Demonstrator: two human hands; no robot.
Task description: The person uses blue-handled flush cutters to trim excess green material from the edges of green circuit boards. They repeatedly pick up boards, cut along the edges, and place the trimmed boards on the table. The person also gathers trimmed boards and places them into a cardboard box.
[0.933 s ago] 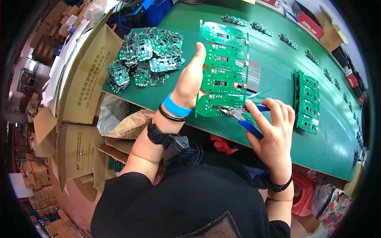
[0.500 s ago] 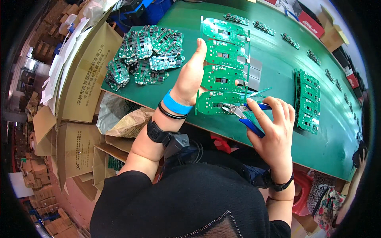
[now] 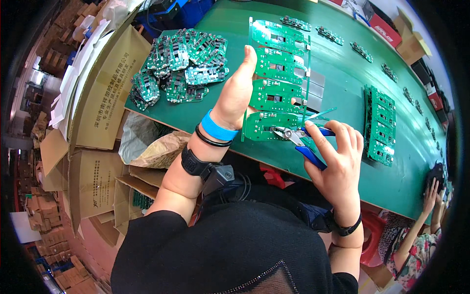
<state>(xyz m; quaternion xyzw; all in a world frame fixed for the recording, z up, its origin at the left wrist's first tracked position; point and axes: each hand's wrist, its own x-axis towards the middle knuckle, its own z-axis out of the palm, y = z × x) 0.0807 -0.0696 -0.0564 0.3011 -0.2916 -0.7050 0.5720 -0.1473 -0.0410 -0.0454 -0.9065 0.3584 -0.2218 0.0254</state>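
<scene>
My left hand (image 3: 234,98) grips the left edge of a green circuit board panel (image 3: 264,88), its thumb upright along that side. Several boards are joined in a column there, with narrow rails along the edges. In my right hand (image 3: 338,164) is a pair of cutting pliers (image 3: 310,157) with blue handles. Their jaws reach over the lowest board of the panel, near a dark component. Whether the blades touch the board cannot be told. A thin green strip (image 3: 320,113) sticks out beside the panel's lower right corner. The fingers of my left hand behind the panel are mostly hidden.
Left of the panel lies a heap of loose circuit boards (image 3: 188,63) on the green table (image 3: 342,196). To the right is a stack of panels (image 3: 382,125). Cardboard boxes (image 3: 107,98) stand at the left. A co-worker's hands (image 3: 432,193) are at the far right.
A co-worker's arms have come further into view at the right edge, hands now at a dark object on the table. My hands, the panel and the pliers have barely shifted.
</scene>
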